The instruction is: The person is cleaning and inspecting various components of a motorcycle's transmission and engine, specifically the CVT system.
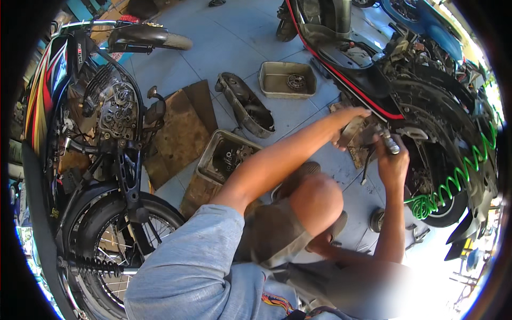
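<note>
My left hand [349, 128] reaches across to the low side of a scooter [357, 80] with black and red trim. Its fingers curl at a dull brownish metal part that I cannot make out clearly. Close to its right, my right hand [393, 160] is closed round a silver cylindrical tool [392, 146] with a ridged end. The front of the tool meets greyish parts under the scooter's body, and what it touches there is hidden. A thin dark cable or hose [368, 165] hangs down between my hands.
A green coiled air hose [453, 184] hangs at the right by the scooter's rear wheel. Metal trays [288, 95] [202, 170] with parts, a long engine cover [242, 104] and cardboard [176, 133] lie on the blue tiles. A partly dismantled motorcycle [120, 112] stands left.
</note>
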### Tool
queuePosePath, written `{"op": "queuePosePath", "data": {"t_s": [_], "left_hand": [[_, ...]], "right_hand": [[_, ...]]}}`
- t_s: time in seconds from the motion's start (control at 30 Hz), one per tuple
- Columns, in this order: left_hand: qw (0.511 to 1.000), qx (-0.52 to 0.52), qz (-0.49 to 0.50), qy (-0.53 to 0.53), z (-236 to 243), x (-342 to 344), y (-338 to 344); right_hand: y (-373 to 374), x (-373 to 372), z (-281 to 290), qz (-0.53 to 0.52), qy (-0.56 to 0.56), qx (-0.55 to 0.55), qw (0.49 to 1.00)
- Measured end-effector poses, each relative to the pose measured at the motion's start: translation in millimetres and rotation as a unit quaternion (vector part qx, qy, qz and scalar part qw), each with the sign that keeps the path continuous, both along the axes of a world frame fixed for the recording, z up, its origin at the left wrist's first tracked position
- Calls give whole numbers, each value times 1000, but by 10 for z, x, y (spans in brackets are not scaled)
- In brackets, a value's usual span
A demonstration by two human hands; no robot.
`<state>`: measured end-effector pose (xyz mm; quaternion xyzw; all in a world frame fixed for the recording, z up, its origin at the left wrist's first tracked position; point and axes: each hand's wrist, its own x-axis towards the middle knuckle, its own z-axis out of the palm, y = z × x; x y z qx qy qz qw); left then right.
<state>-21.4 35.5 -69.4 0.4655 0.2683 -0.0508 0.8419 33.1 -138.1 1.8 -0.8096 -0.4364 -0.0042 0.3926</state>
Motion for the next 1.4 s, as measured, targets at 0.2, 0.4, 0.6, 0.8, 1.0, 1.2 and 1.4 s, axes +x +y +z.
{"op": "queuePosePath", "data": {"t_s": [0.2, 0.4, 0.6, 0.8, 1.0, 1.2, 1.4], "left_hand": [[997, -34, 71, 28, -780, -48, 452], [990, -123, 73, 0, -1347, 84, 978], [984, 49, 158, 73, -1759, 394, 1591], [908, 312, 230, 158, -2650, 426, 3244], [841, 388, 289, 242, -2847, 275, 3642], [630, 691, 351, 53, -2588, -208, 2690], [434, 737, 228, 465, -2714, -3149, 1037]], "right_hand": [[477, 296, -767, 76, 130, -49, 987], [1031, 464, -1320, 50, 219, -84, 971], [1051, 810, -1911, 42, 154, -74, 984], [647, 502, -2144, 92, 156, -247, 952], [271, 394, -2476, 114, 67, -347, 928], [-54, 433, -2569, 66, 19, -413, 908], [-81, 202, -2333, 42, 61, -439, 895]]}}
